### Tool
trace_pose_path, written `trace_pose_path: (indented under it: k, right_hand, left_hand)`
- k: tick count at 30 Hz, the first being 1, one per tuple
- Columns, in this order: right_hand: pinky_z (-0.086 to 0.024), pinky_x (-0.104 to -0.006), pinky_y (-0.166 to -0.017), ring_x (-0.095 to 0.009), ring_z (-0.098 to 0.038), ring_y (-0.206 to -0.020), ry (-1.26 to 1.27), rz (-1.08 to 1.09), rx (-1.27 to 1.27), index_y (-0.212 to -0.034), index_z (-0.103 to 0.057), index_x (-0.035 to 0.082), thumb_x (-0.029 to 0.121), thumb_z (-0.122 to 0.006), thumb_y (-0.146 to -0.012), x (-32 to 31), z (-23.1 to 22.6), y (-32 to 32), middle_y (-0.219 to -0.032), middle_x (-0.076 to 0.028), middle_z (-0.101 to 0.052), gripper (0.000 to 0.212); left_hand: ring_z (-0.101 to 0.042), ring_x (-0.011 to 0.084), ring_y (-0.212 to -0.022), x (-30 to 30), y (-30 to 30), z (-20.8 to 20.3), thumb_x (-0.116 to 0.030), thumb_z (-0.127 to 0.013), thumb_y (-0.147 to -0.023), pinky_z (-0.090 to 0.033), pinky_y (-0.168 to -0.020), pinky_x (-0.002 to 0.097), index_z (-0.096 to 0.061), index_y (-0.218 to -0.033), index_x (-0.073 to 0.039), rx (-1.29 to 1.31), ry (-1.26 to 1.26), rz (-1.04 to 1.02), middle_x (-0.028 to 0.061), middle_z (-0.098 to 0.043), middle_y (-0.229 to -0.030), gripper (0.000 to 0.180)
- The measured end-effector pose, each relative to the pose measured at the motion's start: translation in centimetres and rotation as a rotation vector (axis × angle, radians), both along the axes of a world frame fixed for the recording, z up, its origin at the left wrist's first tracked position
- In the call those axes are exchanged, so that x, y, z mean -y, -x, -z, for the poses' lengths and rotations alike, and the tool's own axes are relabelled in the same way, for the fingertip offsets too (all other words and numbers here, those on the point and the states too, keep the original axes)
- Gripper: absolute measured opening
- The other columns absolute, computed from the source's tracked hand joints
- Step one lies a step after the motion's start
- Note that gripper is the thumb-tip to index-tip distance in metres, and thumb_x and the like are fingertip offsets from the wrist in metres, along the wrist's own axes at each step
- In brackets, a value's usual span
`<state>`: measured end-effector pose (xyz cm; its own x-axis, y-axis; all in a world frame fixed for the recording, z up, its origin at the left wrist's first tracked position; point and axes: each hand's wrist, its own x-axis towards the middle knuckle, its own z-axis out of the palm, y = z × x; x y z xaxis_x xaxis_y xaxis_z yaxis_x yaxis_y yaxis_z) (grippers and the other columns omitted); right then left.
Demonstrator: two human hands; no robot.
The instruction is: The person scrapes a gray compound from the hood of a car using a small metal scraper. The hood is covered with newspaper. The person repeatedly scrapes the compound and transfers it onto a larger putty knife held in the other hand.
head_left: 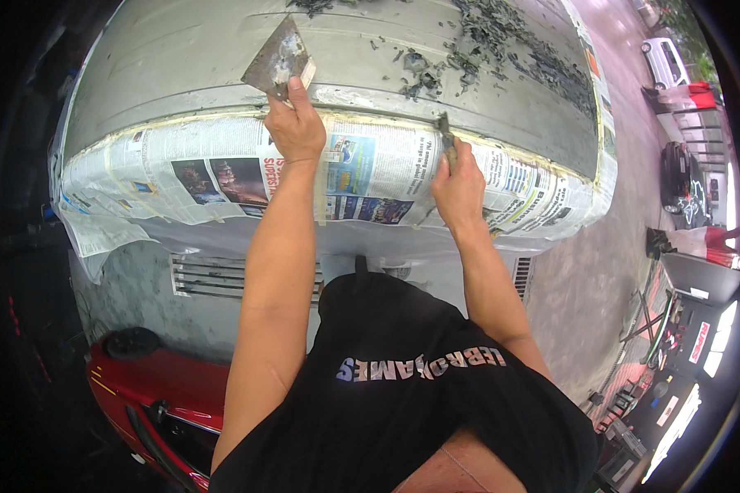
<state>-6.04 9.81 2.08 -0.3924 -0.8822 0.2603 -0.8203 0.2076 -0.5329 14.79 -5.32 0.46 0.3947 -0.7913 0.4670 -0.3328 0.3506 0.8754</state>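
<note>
In my left hand (294,123) is a flat, squarish metal plate (279,57), smeared with pale and dark residue and turned cornerwise above the panel. The fingers close round its near corner, thumb on top. My right hand (459,185) grips a narrow scraper (447,135); its blade points away from me, at the panel's taped near edge. Both hands are over a vehicle's large grey panel (197,57). Newspaper masking (370,168) runs along this near edge, held by yellowish tape (370,122). Dark curled paint flakes (510,49) lie on the panel's right half.
Clear plastic sheeting (115,238) hangs below the newspaper. A red car (156,386) stands at lower left, near a floor grate (210,275). On the right are a dark car (684,181), a white vehicle (664,63), red-and-white covers and a cluttered bench (625,444).
</note>
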Motion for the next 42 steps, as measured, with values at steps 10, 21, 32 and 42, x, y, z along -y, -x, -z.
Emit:
trace_pose_path:
  k: [10,21,32,42]
  right_hand:
    - [-0.054,-0.0501,-0.079,-0.049,-0.068,-0.092,0.025,-0.093,0.061,-0.125,-0.056,-0.004,0.009,-0.061,-0.095,0.2,0.1,-0.7,-0.101,-0.032,-0.068,0.033]
    - [-0.055,-0.0480,-0.079,-0.043,-0.069,-0.091,0.094,0.040,-0.007,-0.128,-0.054,-0.005,0.008,-0.063,-0.094,-1.6,-2.9,3.3,-0.105,-0.029,-0.066,0.037]
    - [-0.051,-0.0324,-0.076,-0.020,-0.063,-0.079,-0.043,0.085,0.380,-0.114,-0.065,-0.002,0.022,-0.070,-0.092,-2.0,-3.6,8.0,-0.091,-0.014,-0.071,0.033]
    - [-0.054,-0.0402,-0.078,-0.037,-0.071,-0.087,0.235,-0.051,-0.075,-0.120,-0.063,0.001,0.014,-0.072,-0.089,-1.2,-4.8,9.4,-0.091,-0.021,-0.071,0.034]
  left_hand:
    - [-0.070,0.0413,-0.090,-0.1,0.5,-0.7,-0.039,-0.052,-0.105,-0.052,-0.077,0.0447,-0.063,-0.116,0.004,0.002,-0.038,-0.024,0.0221,-0.073,-0.099,0.045]
    - [-0.070,0.0353,-0.081,0.0,0.5,0.0,-0.040,-0.052,-0.105,-0.051,-0.074,0.0432,-0.064,-0.114,0.003,0.004,-0.018,-0.028,0.0196,-0.073,-0.092,0.045]
    - [-0.069,0.0418,-0.084,0.0,0.5,-0.4,-0.040,-0.052,-0.105,-0.050,-0.075,0.0464,-0.064,-0.113,0.006,0.018,-0.045,-0.051,0.0244,-0.072,-0.094,0.048]
    - [-0.069,0.0439,-0.093,-0.2,0.6,-0.6,-0.041,-0.050,-0.105,-0.050,-0.080,0.0473,-0.063,-0.117,0.005,0.049,-0.080,-0.026,0.0260,-0.072,-0.101,0.049]
